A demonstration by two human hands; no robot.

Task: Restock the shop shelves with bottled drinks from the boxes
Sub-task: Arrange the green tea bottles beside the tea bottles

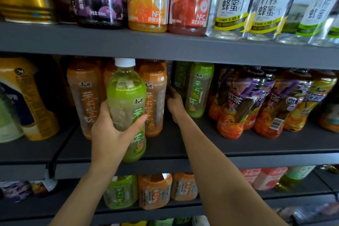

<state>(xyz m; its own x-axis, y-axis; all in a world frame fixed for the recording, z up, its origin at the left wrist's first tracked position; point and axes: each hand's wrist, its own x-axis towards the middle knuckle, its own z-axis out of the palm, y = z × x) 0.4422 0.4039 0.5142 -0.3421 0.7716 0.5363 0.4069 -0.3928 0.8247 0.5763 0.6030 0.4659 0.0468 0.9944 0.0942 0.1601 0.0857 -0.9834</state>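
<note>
My left hand [111,130] grips a green-labelled tea bottle [126,101] with a white cap, held upright in front of the middle shelf [183,143]. My right hand [175,104] reaches deep into that shelf. Its fingers touch a dark green-labelled bottle [180,79] standing behind another green tea bottle [199,90]; whether they curl round it is hidden. Orange-labelled tea bottles [86,95] stand just behind and to the left of the held bottle.
Iced-tea bottles with purple and orange labels [238,102] fill the right of the middle shelf. The upper shelf [165,44] carries juice and lemon honey water bottles [231,3]. The lower shelf holds more green and orange tea bottles [154,191]. Bare shelf board lies between my forearms.
</note>
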